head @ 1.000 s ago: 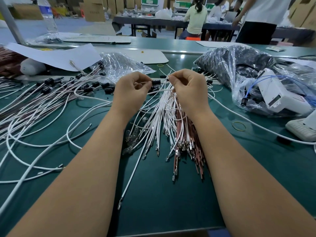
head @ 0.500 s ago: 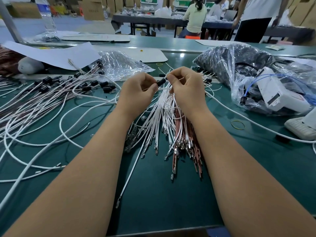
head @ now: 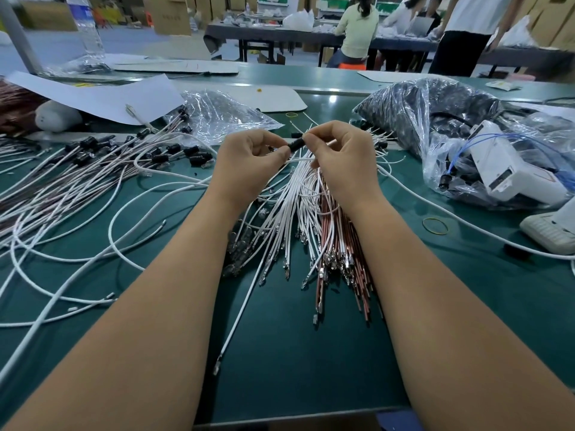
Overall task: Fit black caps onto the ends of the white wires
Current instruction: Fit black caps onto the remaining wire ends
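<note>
Since the earlier frame, both hands have edged closer together above the white wires (head: 289,200). Left hand (head: 249,160) and right hand (head: 342,157) both pinch one black cap (head: 295,145) between curled fingertips, held over the green table (head: 295,353).

surface (head: 311,353): matt dark-green mat | white wires (head: 280,219): smooth plastic sheathing, shiny metal terminals | black cap (head: 295,145): dull plastic | copper-coloured wires (head: 339,244): glossy | bags, upper right (head: 435,113): crinkled glossy clear plastic | sheet, upper left (head: 102,94): matt white paper
</note>
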